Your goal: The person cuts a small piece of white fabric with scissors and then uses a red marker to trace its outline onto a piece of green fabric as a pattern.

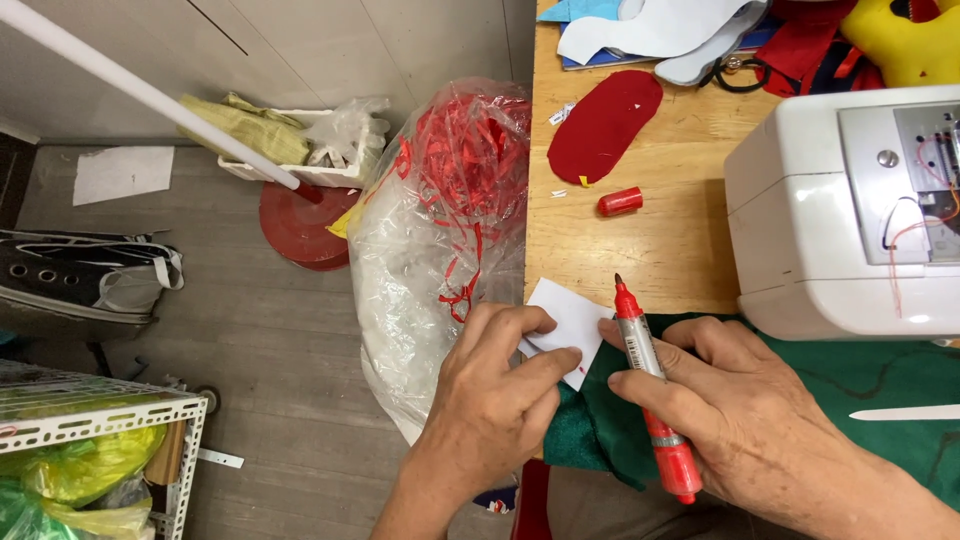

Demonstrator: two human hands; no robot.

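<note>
- My left hand [495, 395] is pinching a white paper piece [570, 322] at the table edge [528, 250], over green fabric [600, 430].
- My right hand [730, 405] is gripping an uncapped red marker [648, 385] (cap [620, 202] lying apart on open wood).

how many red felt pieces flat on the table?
1: the red oval felt piece lies on the wooden table, above the red marker cap. More red fabric at the top edge may hide others.

Sewing workshop: sewing machine [845, 210], fabric cutouts [603, 125]

Wooden table [680, 250] bears sewing machine [800, 220], red cap [620, 202], green cloth [880, 385].
</note>
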